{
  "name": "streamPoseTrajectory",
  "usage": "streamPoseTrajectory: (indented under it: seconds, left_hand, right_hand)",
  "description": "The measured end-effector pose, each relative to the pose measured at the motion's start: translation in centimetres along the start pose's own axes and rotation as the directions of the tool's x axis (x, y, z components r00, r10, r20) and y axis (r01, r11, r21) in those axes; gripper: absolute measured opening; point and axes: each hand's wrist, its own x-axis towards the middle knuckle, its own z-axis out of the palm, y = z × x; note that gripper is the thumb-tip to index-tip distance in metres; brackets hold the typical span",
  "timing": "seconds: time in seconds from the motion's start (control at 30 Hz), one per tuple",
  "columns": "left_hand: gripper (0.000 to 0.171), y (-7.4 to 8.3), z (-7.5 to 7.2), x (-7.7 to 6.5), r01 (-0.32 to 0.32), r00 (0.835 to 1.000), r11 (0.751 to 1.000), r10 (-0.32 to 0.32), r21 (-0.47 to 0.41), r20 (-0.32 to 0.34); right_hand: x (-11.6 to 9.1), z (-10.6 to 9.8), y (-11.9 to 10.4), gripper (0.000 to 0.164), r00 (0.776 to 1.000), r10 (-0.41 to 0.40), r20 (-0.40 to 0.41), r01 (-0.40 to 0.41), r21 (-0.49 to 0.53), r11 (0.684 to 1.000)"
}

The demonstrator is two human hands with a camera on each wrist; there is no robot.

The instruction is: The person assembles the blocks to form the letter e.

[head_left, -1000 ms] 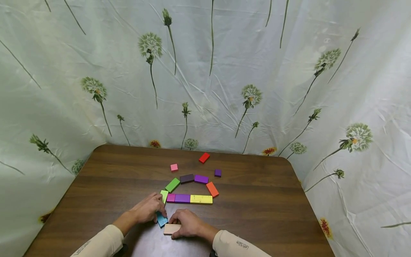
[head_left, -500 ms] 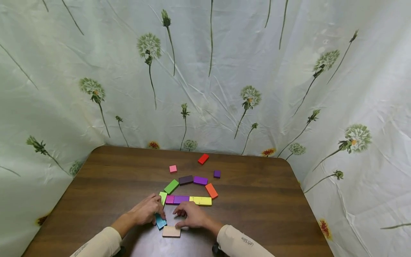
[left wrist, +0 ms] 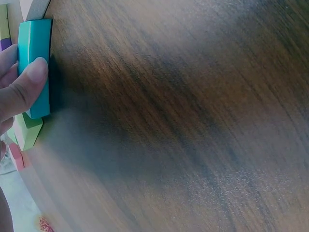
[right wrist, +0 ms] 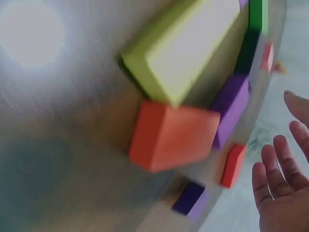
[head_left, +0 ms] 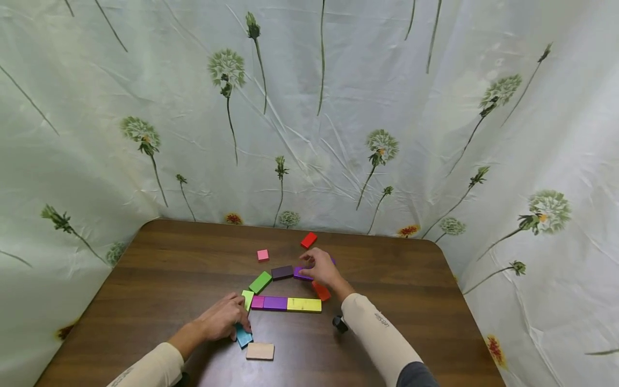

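My left hand (head_left: pixel 223 319) pinches a blue block (left wrist: pixel 35 43) between thumb and fingers on the table. A plain wooden block (head_left: pixel 260 351) lies at its near end, and a light green block (head_left: pixel 247 299) lies beyond the hand. My right hand (head_left: pixel 323 267) hovers over the far right of the curve, fingers spread and holding nothing in the right wrist view. Below it, a purple block (head_left: pixel 302 273) and an orange block (right wrist: pixel 181 137) are partly covered in the head view. A dark block (head_left: pixel 282 273) and a green block (head_left: pixel 260 281) continue the curve leftward.
A straight row of magenta (head_left: pixel 258 302), purple (head_left: pixel 275 303) and yellow (head_left: pixel 304 305) blocks crosses inside the curve. Loose beyond it lie a red block (head_left: pixel 309 239), a pink block (head_left: pixel 263 255) and a small dark purple block (right wrist: pixel 188 197). A floral curtain (head_left: pixel 309 134) hangs behind the table.
My right hand has let go of the plain wooden block and moved away to the far right, over the purple and orange blocks. My left hand stays on the blue block.
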Motion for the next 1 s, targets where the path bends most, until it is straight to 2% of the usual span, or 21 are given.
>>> streamPoseTrajectory:
  seconds: [0.1, 0.27, 0.5, 0.67, 0.73, 0.83, 1.0]
  left_hand:
    - [0.032, 0.0, 0.2, 0.2, -0.004, 1.000, 1.000, 0.004, 0.002, 0.003]
    - [0.032, 0.1, 0.4, 0.1, -0.009, 1.000, 1.000, 0.008, -0.017, -0.013]
    - [0.033, -0.1, 0.5, -0.1, -0.016, 0.999, 1.000, 0.015, -0.024, -0.045]
    - [0.034, 0.0, 0.6, 0.0, -0.017, 0.998, 1.000, 0.016, -0.019, -0.062]
    - [0.033, 0.0, 0.6, 0.0, -0.022, 0.998, 1.000, 0.021, -0.016, -0.061]
    - [0.033, 0.0, 0.7, -0.1, -0.020, 0.998, 1.000, 0.019, -0.019, -0.055]
    - [0.032, -0.2, 0.8, -0.2, -0.013, 0.998, 1.000, 0.012, -0.021, -0.062]
  right_hand:
    - [1.4, -0.9, 1.2, 0.033, 1.000, 0.022, -0.009, -0.022, -0.027, 0.999]
    - [3.4, -1.8, 2.6, 0.032, 1.000, 0.009, 0.007, -0.009, -0.081, 0.997]
    - [5.7, -1.7, 4.0, 0.042, 0.999, 0.043, 0.033, -0.035, -0.199, 0.979]
    - [6.6, -1.3, 4.5, 0.049, 0.989, 0.133, 0.068, -0.109, -0.285, 0.952]
    - [6.7, -1.3, 4.7, 0.052, 0.985, 0.150, 0.089, -0.115, -0.312, 0.943]
    - [6.9, -1.3, 5.0, 0.051, 0.983, 0.140, 0.115, -0.093, -0.341, 0.936]
    - [7.1, -1.2, 4.7, 0.039, 0.989, 0.094, 0.114, -0.043, -0.386, 0.921]
